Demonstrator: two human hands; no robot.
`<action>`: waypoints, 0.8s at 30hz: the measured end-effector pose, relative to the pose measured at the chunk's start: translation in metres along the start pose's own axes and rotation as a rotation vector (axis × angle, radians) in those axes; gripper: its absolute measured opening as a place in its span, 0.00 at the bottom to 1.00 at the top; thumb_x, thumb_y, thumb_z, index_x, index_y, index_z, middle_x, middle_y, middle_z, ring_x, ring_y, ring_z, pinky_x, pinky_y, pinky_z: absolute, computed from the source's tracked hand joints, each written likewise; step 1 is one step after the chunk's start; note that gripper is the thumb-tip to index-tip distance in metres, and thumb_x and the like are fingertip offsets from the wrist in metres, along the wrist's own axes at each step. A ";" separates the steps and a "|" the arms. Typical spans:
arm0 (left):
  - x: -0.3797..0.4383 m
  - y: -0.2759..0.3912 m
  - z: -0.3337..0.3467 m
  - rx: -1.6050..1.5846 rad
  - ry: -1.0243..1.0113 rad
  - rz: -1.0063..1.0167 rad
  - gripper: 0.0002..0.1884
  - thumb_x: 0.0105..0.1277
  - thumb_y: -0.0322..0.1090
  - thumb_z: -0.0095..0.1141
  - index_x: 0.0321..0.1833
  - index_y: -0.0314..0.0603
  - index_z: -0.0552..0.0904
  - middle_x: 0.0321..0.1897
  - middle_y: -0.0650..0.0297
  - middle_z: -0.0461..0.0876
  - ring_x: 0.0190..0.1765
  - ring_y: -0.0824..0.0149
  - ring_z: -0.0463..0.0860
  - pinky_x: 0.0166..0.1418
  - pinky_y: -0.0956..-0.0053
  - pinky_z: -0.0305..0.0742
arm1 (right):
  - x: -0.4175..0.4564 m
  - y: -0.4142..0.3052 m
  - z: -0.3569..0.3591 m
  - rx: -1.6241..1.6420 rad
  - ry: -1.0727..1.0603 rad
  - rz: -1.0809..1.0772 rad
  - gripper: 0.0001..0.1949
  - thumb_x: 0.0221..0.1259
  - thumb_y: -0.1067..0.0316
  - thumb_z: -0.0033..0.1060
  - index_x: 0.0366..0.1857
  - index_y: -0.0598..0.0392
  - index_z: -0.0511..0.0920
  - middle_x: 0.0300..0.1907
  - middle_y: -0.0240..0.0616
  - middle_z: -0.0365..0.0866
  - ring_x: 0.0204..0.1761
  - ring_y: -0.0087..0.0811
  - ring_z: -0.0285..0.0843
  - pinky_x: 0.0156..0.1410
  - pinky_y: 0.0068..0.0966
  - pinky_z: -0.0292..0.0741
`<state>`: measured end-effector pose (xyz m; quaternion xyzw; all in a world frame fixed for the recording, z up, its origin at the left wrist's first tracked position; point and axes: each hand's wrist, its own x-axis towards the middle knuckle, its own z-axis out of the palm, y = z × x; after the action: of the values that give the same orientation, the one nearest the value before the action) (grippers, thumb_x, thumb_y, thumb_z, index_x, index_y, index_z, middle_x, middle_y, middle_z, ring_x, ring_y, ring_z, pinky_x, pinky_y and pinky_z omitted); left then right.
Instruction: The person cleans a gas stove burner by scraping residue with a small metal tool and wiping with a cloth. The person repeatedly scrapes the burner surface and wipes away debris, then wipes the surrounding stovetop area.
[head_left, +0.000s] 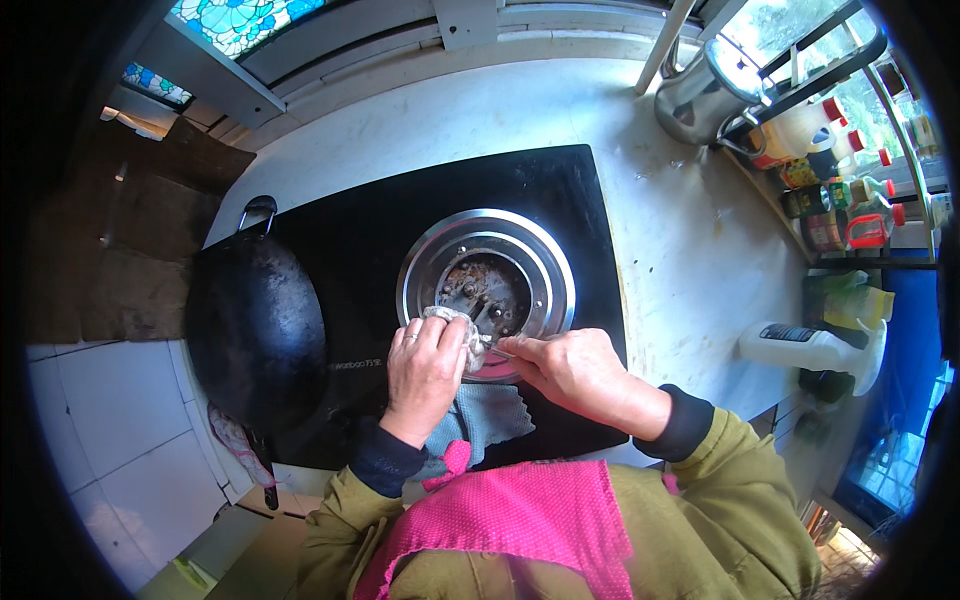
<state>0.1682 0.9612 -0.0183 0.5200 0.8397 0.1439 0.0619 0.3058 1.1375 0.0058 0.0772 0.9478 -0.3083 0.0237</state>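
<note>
On a black glass cooktop (540, 187) sits a round stainless-steel burner ring (561, 277), its recessed burner well (491, 281) brown with grime. My left hand (427, 360) grips a crumpled, stained whitish cloth (471, 341) at the ring's near left side. Just to its right, my right hand (581, 375) pinches a small thin metal piece (499, 351) whose tip meets the cloth. What that piece is cannot be made out. A blue-grey cleaning cloth (495, 420) lies on the cooktop's front part below my hands.
A black wok (255, 330) rests upside down on the cooktop's left side. To the right, a white spray bottle (802, 346) lies on the pale countertop (675, 285). Behind it stand a steel pot (701, 97) and a rack (795, 240) with several condiment bottles (855, 169).
</note>
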 end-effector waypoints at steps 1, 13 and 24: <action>0.000 0.001 0.002 0.025 -0.007 -0.018 0.16 0.61 0.31 0.65 0.52 0.45 0.81 0.42 0.61 0.79 0.49 0.57 0.80 0.53 0.62 0.74 | 0.001 -0.001 0.002 -0.032 -0.008 0.004 0.12 0.68 0.58 0.65 0.50 0.47 0.89 0.26 0.43 0.87 0.25 0.41 0.87 0.29 0.34 0.81; 0.004 -0.009 -0.005 0.003 -0.090 0.128 0.19 0.55 0.33 0.70 0.51 0.43 0.85 0.55 0.55 0.80 0.64 0.52 0.76 0.72 0.52 0.68 | 0.048 0.012 -0.013 -0.225 -0.276 -0.262 0.11 0.69 0.53 0.61 0.49 0.36 0.88 0.23 0.41 0.84 0.26 0.41 0.86 0.31 0.37 0.80; 0.023 -0.009 0.006 -0.097 -0.132 0.278 0.02 0.55 0.25 0.59 0.31 0.40 0.81 0.33 0.58 0.77 0.45 0.55 0.80 0.51 0.60 0.75 | 0.032 0.028 -0.035 -0.299 -0.291 -0.294 0.15 0.67 0.52 0.65 0.54 0.36 0.88 0.21 0.37 0.82 0.24 0.36 0.85 0.28 0.30 0.76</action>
<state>0.1520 0.9788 -0.0261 0.6360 0.7457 0.1569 0.1213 0.2793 1.1849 0.0145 -0.1108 0.9706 -0.1726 0.1259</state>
